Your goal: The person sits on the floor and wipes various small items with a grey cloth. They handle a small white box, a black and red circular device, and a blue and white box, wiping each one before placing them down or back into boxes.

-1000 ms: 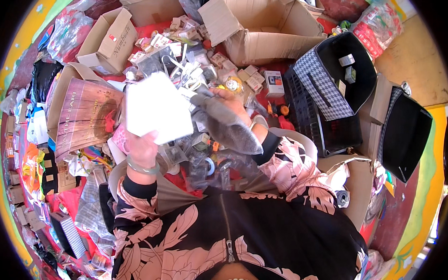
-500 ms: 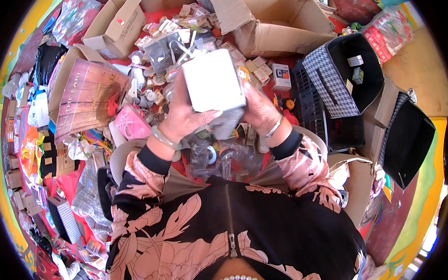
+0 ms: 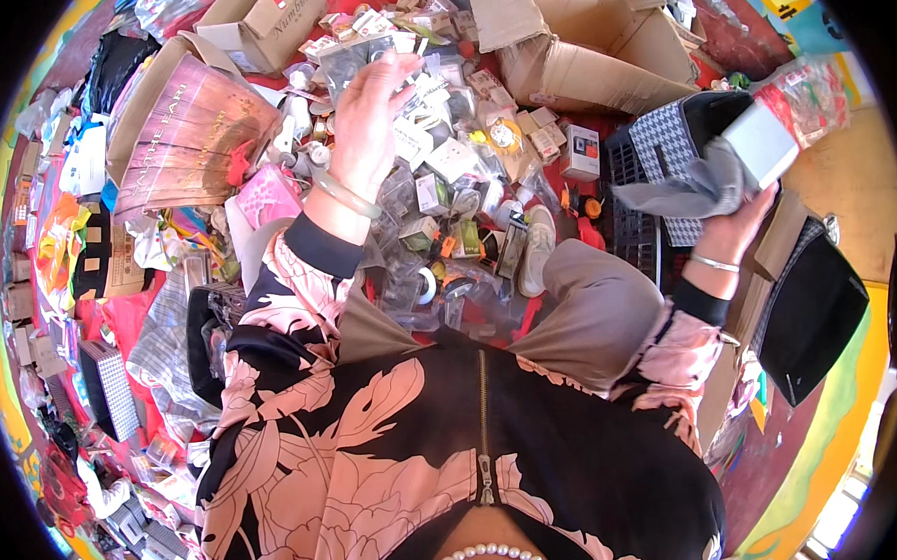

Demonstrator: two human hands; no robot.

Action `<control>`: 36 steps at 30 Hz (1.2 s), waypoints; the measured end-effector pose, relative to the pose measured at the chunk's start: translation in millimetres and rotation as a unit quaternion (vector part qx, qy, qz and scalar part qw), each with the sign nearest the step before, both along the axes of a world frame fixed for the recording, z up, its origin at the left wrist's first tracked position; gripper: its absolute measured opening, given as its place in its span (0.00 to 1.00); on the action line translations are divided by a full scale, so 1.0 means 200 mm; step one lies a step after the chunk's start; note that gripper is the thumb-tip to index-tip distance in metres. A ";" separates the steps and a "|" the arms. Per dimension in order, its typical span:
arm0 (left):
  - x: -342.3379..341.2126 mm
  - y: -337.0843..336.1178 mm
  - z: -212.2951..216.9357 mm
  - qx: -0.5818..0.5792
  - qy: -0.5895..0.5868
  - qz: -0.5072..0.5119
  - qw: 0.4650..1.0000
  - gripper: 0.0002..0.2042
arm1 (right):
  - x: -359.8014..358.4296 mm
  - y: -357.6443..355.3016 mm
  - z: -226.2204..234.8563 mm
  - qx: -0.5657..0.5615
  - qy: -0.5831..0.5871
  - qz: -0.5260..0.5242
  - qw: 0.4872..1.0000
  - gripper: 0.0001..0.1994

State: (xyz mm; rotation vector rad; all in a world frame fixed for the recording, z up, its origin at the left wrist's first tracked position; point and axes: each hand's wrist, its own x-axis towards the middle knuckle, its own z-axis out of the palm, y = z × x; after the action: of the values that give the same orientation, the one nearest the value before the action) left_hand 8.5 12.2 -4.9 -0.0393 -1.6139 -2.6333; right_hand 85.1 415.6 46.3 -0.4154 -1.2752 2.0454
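Observation:
Off to the right, my right hand [image 3: 736,225] grips a white box [image 3: 761,144] from below. Crumpled grey wrapping [image 3: 685,190] hangs from the box's left side. The box is held over the houndstooth-patterned storage bin [image 3: 665,137] and hides part of its dark inside. My left hand [image 3: 369,116], wearing a pale bangle, reaches over a heap of small packages [image 3: 444,165]. Its fingers are apart, with no held thing visible. Close to its fingertips lies a clear plastic bag [image 3: 348,63].
Open cardboard boxes [image 3: 607,77] stand at the back, with another [image 3: 265,17] at back left. A wood-print carton [image 3: 189,144] is at left. A black crate [image 3: 624,163] sits beside the bin; a second dark bin [image 3: 817,311] lies tilted at far right.
My right hand has carried the white box from the middle to the right, over the bin. My left hand has let go of it and moved up over the heap.

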 end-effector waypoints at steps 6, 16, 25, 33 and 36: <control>-0.02 -0.13 -0.08 0.074 -0.106 0.020 0.991 0.16 | 0.05 0.87 -0.23 -0.126 -0.120 -0.115 0.978 0.35; -0.01 -0.21 -0.06 0.101 -0.116 0.033 0.988 0.15 | 0.15 1.27 -0.53 -0.130 -0.223 -0.228 0.939 0.28; 0.00 -0.26 -0.06 0.113 -0.120 0.028 0.986 0.14 | 0.04 1.42 -0.37 -0.148 -0.212 -0.188 0.947 0.22; 0.00 -0.29 0.02 0.177 -0.131 0.100 0.970 0.11 | -0.51 0.35 -0.30 0.058 -0.213 0.132 0.966 0.16; -0.03 -0.35 0.05 0.230 -0.095 0.122 0.961 0.10 | -0.70 -0.01 -0.54 0.148 -0.273 0.291 0.905 0.16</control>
State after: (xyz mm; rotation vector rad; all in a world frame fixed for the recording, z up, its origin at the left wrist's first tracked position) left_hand 3.5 -58.7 4.1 0.4141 -0.9244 -2.7974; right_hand -55.8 412.6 -61.3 -0.5326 -2.2400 2.2252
